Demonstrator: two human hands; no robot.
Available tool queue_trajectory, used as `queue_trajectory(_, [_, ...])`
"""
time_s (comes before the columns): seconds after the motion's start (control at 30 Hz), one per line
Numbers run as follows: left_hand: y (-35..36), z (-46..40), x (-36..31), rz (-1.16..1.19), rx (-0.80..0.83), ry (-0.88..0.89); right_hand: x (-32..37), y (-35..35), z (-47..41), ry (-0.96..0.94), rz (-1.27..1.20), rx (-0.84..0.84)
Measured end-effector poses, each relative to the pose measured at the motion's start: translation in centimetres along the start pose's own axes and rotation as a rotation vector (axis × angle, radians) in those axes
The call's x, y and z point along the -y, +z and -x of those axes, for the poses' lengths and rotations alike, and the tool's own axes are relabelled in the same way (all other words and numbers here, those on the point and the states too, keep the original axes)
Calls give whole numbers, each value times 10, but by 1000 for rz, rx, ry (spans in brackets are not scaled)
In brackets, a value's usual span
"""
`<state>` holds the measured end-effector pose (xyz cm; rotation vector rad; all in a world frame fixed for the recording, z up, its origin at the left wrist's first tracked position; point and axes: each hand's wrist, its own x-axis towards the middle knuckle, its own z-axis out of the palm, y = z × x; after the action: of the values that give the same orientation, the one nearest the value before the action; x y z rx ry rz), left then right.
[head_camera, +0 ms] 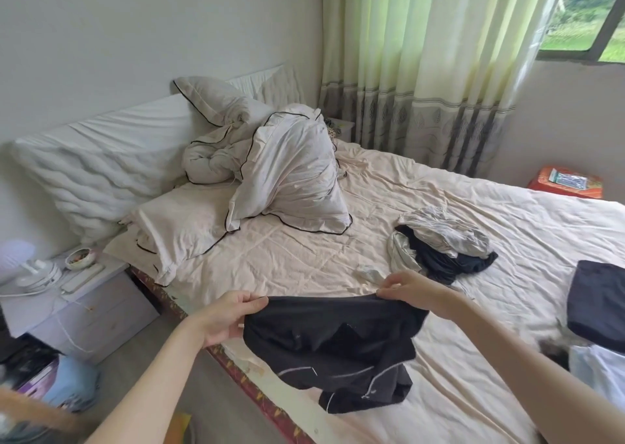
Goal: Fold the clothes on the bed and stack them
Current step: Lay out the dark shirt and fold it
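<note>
A black garment (338, 349) with thin white piping hangs over the near edge of the bed (338, 251). My left hand (226, 315) grips its top edge at the left, and my right hand (411, 291) pinches the same edge at the right, holding it stretched between them. A loose pile of clothes (443, 244), grey-white on top and black beneath, lies on the sheet beyond my right hand. A small pale sock (370, 272) sits beside that pile. A folded dark garment (597, 305) lies at the right edge, with pale blue cloth (598, 369) below it.
A bunched white duvet (291, 170) and pillows (182, 224) fill the head of the bed. A bedside table (67, 295) with a fan and a bowl stands at the left. Curtains (422, 55) cover the far window. An orange box (564, 181) sits beyond the bed.
</note>
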<state>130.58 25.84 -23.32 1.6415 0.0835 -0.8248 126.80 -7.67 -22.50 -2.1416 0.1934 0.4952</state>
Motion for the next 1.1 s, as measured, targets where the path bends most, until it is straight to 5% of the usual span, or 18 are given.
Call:
queue_trajectory(0.1, [1, 0, -12, -23, 23, 31, -2, -5, 1, 21, -309, 40])
queue_trajectory(0.17, [4, 2, -22, -240, -1, 65, -1, -11, 0, 16, -350, 45])
queue_trajectory(0.27, [1, 4, -32, -640, -73, 81, 4, -19, 0, -77, -223, 95])
queue_trajectory(0.37, [-6, 6, -34, -778, -117, 69, 12, -21, 1, -117, 80, 60])
queue_trajectory(0.47, [-10, 9, -28, -598, -131, 65, 18, -20, 4, -103, 239, 46])
queue_trajectory(0.63, [-8, 6, 2, 187, -126, 46, 6, -19, 7, -36, -511, 128])
queue_trajectory(0.73, [8, -1, 9, 522, -124, 81, -3, -10, 7, 18, -575, 164])
queue_trajectory(0.93, [9, -11, -1, 436, -174, 89, 7, -6, 7, 62, -658, 190])
queue_trajectory(1.1, [-15, -8, -7, 369, -178, 116, 23, 7, 9, 30, -443, 117])
